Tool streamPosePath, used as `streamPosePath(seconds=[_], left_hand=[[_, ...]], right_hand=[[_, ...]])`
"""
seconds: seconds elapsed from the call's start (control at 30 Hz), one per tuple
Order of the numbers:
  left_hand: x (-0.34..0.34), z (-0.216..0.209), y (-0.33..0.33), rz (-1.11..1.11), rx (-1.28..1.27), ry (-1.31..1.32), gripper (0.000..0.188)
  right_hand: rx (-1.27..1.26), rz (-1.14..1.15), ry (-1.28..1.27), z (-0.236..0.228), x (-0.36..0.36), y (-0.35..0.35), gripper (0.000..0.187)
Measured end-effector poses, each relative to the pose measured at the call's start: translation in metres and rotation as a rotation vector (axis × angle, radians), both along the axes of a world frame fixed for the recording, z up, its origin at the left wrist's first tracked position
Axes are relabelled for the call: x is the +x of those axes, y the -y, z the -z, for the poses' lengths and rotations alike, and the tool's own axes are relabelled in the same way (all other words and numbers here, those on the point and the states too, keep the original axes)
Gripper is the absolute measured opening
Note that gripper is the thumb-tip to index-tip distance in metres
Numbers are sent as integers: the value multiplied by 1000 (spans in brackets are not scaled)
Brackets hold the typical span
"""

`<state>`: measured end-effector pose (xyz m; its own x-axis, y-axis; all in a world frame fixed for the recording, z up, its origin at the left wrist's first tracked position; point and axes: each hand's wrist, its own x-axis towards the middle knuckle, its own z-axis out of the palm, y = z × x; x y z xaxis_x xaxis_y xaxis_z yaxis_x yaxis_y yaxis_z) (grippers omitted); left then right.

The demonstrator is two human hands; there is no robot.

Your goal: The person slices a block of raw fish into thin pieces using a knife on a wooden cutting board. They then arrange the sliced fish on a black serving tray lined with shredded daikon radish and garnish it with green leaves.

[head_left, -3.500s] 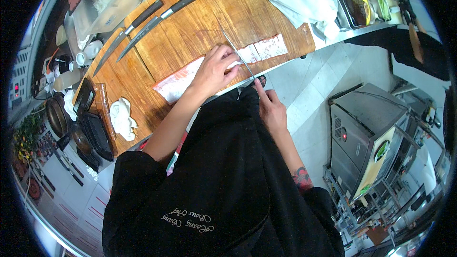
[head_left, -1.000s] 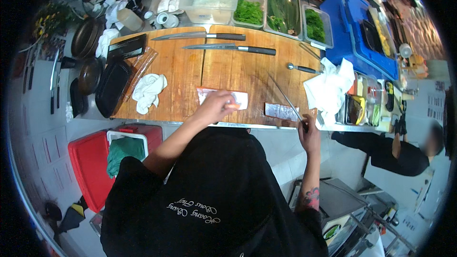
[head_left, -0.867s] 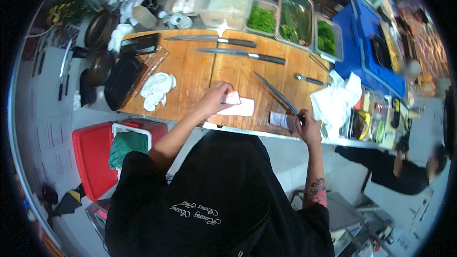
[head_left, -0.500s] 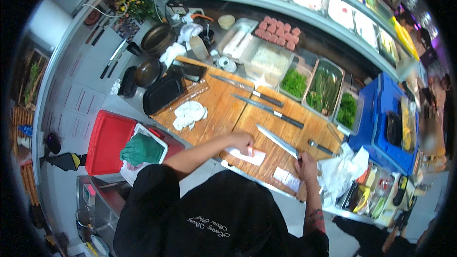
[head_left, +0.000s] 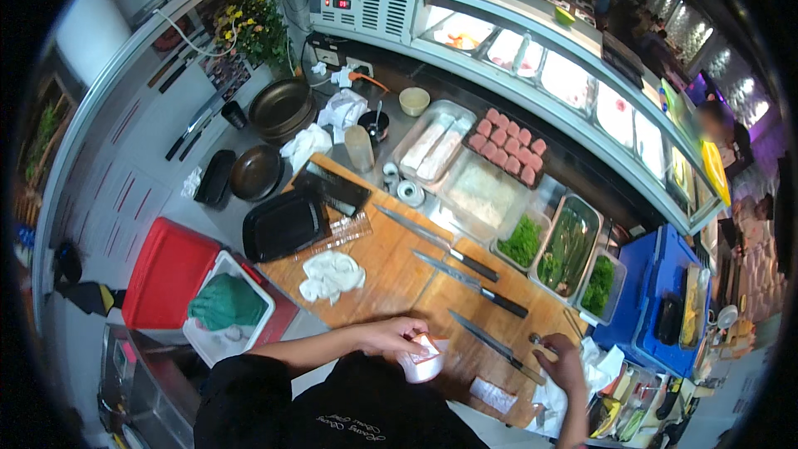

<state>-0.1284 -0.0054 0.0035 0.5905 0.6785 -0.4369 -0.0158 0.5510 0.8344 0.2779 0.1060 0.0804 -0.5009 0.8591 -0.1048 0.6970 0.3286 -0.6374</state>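
Note:
My left hand (head_left: 395,336) is closed on a flat white piece with an orange face (head_left: 426,347), held tilted over the board's near edge. Its exact kind is unclear. Thumb and forefinger of my right hand (head_left: 562,364) are curved and apart, close to the round metal head of a small tool (head_left: 534,338); the hand covers its handle. Just left of it, a dark-handled knife (head_left: 490,341) lies on the wooden board (head_left: 391,278). Near the front edge rests a pale rectangular piece (head_left: 494,395). Two more knives, one a long black-handled knife (head_left: 467,281), lie farther off.
A crumpled white cloth (head_left: 332,276) and a black tray (head_left: 285,224) are at left. Behind the board stand tubs of greens (head_left: 522,241) and a tray of pink meat portions (head_left: 507,146). A blue cooler box (head_left: 636,283) stands at right, a red-lidded bin (head_left: 170,270) at lower left.
My right hand has let go of the knife, now lying on the board, and moved to the small tool. My left hand has lifted the flat white piece off the board and tilted it.

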Motion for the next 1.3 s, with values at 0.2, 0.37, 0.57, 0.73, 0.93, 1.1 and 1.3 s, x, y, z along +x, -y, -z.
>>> streamPosePath(seconds=[0.2, 0.37, 0.57, 0.73, 0.93, 1.1, 1.3], left_hand=[[-127, -113, -83, -416, -41, 385, 41], [-217, -169, -281, -435, 120, 498, 41], [-286, -118, -533, -529, 221, 420, 35], [-307, -107, -668, -829, 566, 5, 49], [-287, -50, -679, -706, 1417, -1151, 51], [-287, -81, -676, -146, 1347, -1209, 30], [-295, -81, -693, 121, 1375, -1266, 38]], right_hand=[[-120, -598, 384, -206, -159, -119, 31], [128, -576, 592, -227, -300, -245, 25], [731, -352, 194, -75, -442, -437, 16], [678, -66, 413, -54, -518, -567, 24], [627, 57, 603, -11, -545, -644, 25], [173, 18, 209, -8, -530, -705, 32], [9, 110, 293, 7, -538, -753, 42]])
